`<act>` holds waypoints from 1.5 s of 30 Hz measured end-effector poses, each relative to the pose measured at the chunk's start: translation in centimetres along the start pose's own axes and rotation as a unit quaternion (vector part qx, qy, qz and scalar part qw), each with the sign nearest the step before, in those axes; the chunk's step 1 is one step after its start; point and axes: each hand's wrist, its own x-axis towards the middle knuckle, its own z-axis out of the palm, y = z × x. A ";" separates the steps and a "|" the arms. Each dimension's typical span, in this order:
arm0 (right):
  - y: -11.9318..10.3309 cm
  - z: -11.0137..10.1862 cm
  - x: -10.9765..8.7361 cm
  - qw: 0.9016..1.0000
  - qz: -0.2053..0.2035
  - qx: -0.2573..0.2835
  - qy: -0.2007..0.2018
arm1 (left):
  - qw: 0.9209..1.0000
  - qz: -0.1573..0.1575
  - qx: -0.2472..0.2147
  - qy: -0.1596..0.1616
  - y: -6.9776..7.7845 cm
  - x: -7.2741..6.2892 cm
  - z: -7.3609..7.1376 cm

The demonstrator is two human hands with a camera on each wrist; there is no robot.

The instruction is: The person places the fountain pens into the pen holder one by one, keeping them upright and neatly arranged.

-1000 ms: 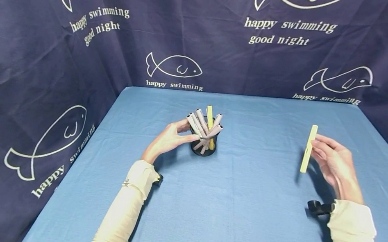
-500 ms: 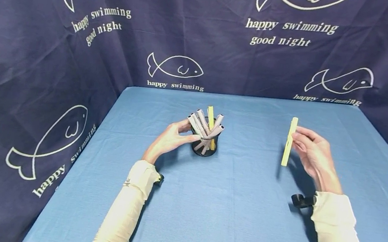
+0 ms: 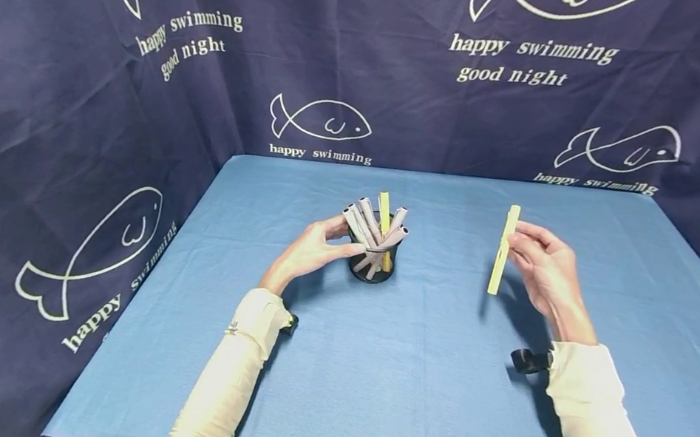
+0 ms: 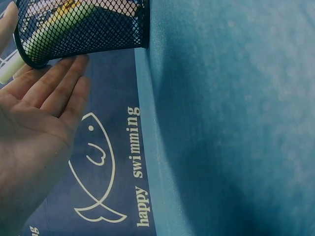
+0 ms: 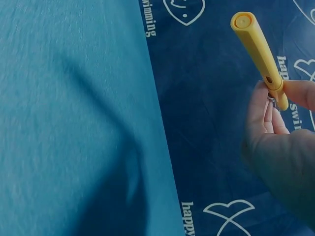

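Observation:
A black mesh pen holder (image 3: pixel 371 272) stands upright on the table, full of pens. Pale grey pens (image 3: pixel 393 238) and one yellow pen (image 3: pixel 385 211) lean in it. My left hand (image 3: pixel 312 249) holds the holder from its left side, thumb at the near rim and fingers behind. The left wrist view shows those fingers against the mesh wall (image 4: pixel 103 32). Off to the right, my right hand (image 3: pixel 543 266) pinches another yellow pen (image 3: pixel 503 251) between thumb and fingers, raised over the table and nearly upright. In the right wrist view that pen's (image 5: pixel 256 46) round end faces the camera.
A blue cloth (image 3: pixel 395 374) covers the table. Behind and to the left hangs a dark blue curtain (image 3: pixel 419 109) with white fish drawings and lettering. A small black wrist device (image 3: pixel 530 361) sits at the right cuff.
My right hand has moved left toward the pen holder, carrying the yellow pen. The left hand stays on the holder, and the whole head view has shifted slightly.

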 end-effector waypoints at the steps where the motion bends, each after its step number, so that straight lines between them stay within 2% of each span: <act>1: 0.1 0.2 0.0 1.000 -0.002 0.001 -0.001 | 1.000 0.002 -0.001 0.000 0.0 0.0 0.0; 10: 0.6 2.7 0.4 1.000 -0.022 -0.008 -0.001 | 1.000 0.008 0.000 0.000 0.1 0.0 0.1; 25: 1.7 6.9 0.6 0.999 -0.037 0.025 -0.018 | 1.000 0.020 -0.001 -0.001 -0.2 0.2 -0.1; 35: 2.7 10.0 0.9 0.995 -0.075 0.059 0.003 | 1.000 0.016 -0.007 0.002 -0.2 0.1 -0.2; 45: 3.7 11.5 1.7 0.993 -0.095 0.055 0.033 | 1.000 0.014 -0.008 0.002 -0.2 0.1 -0.1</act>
